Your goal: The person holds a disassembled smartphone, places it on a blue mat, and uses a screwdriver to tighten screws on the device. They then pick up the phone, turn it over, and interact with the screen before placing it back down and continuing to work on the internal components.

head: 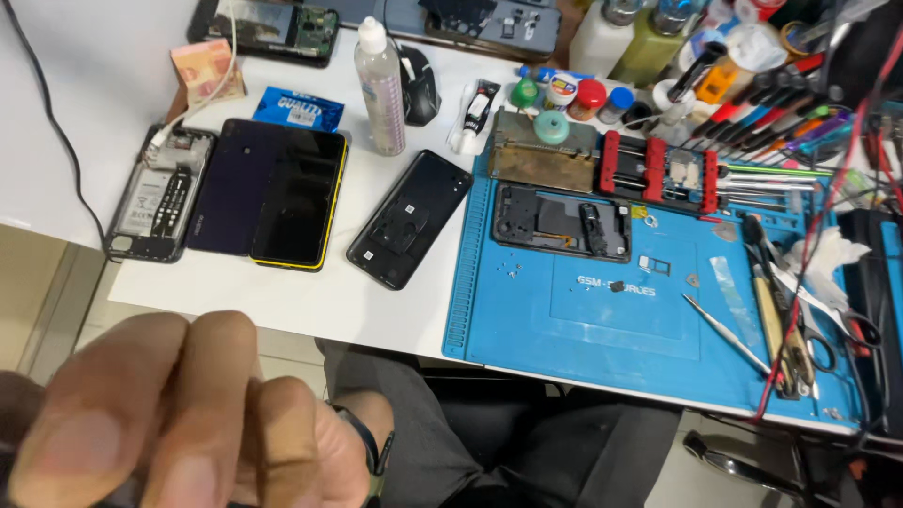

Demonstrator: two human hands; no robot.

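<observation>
Your left hand (179, 414) fills the near corner, blurred and cut off; whether it grips anything, you cannot tell. Nearest it, the black phone (410, 218) lies on the table (56, 113), long axis slanting up-right.

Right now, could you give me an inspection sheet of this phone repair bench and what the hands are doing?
Surface: white table with a blue repair mat on its right part.
Job's things: opened phone frame on the mat; small loose parts beside it.
Clutter: black phone face down, yellow-edged phone, dark purple phone, opened phone showing its battery, clear bottle, red-clamped holder, tweezers, screwdrivers.
Hands: left hand close to the camera, blurred, holding nothing visible, watch strap at the wrist; right hand not in view.
Cables: black cable at left, red wire at right.
Surroundings: person's dark trousers below the table.
</observation>
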